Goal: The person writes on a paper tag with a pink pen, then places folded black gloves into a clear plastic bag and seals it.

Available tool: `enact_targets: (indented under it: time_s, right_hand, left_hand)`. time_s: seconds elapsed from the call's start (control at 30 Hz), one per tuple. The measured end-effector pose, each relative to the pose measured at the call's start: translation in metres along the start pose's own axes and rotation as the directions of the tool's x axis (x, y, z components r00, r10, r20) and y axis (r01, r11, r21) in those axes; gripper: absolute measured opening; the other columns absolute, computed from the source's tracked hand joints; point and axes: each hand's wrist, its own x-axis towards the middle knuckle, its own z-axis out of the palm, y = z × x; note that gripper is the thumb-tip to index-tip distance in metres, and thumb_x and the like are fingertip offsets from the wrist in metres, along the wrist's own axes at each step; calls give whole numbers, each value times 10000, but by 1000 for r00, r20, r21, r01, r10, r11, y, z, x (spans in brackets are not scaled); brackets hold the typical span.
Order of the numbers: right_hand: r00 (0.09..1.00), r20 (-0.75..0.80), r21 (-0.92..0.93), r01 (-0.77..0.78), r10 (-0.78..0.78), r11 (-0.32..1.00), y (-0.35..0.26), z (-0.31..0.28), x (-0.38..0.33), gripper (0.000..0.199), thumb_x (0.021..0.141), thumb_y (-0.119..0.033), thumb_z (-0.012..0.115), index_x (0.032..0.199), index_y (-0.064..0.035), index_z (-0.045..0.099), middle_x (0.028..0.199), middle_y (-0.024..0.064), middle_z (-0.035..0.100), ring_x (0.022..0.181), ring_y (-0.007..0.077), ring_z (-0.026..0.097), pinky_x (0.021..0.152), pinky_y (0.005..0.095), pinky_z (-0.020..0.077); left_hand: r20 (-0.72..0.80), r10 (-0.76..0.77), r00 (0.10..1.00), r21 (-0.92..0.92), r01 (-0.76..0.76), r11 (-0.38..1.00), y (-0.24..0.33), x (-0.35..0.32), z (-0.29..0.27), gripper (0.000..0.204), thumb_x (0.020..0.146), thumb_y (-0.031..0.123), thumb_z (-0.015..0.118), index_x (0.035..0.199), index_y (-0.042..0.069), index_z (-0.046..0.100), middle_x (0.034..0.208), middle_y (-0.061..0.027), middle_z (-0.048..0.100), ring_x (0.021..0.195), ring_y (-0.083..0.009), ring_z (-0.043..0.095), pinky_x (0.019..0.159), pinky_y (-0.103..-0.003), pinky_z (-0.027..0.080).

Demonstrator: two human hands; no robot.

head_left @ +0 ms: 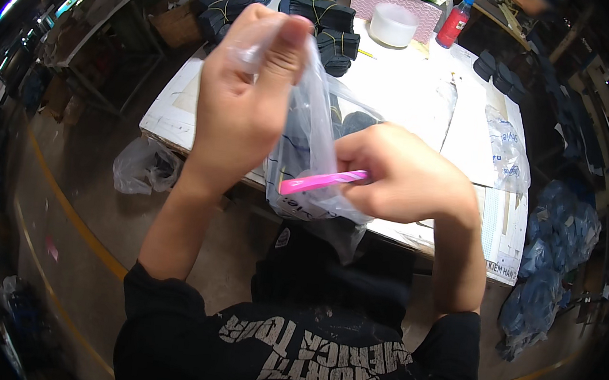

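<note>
My left hand (247,100) is raised over the table's near left part, closed on the gathered top of a clear plastic bag (315,99). The bag hangs down past the table's front edge, with dark blue cloth pieces showing through it and blue print near its bottom. My right hand (412,175) is closed around a slim pink pen (323,182), which points left across the front of the bag. Its fingers also touch the bag's side; whether they pinch the plastic is hidden.
Bundles of dark cloth tied with yellow bands (321,12) lie at the table's far left. A white round tub (394,25) and a red bottle with a blue cap (455,21) stand at the back. Filled plastic bags (552,243) are piled right of the white table (417,84).
</note>
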Motion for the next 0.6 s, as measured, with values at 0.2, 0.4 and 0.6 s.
enact_targets:
  time_s: [0.2,0.4,0.6]
  right_hand:
    - [986,138,-213,-66,97,975,9,4,18,205,837,-175,678,865,14,752,802,240,722,754,407,695,711,462,556]
    - [958,-288,358,98,10,929,45,-21,-6,338,1043,-354,699,1133,-31,734,886,-2,677,783,107,580,694,283,468]
    - [608,-725,-193,271,-323,943,80,-38,5,271,907,169,606,1062,11,763,955,39,693,883,132,652,787,260,504]
  left_hand:
    - [-6,27,1000,-9,-27,1000,-10,-4,-1,389,1132,318,607,877,25,635,869,7,543,744,-87,475,683,-252,396]
    - [-215,-489,846,-595,284,752,-38,-2,-31,410,1161,399,508,1065,25,645,979,-82,688,914,-177,654,923,-362,559]
    - [-23,-640,768,-922,231,310,-56,6,-28,382,1177,458,355,1152,108,507,1243,-125,625,1145,-317,706,1089,-610,547]
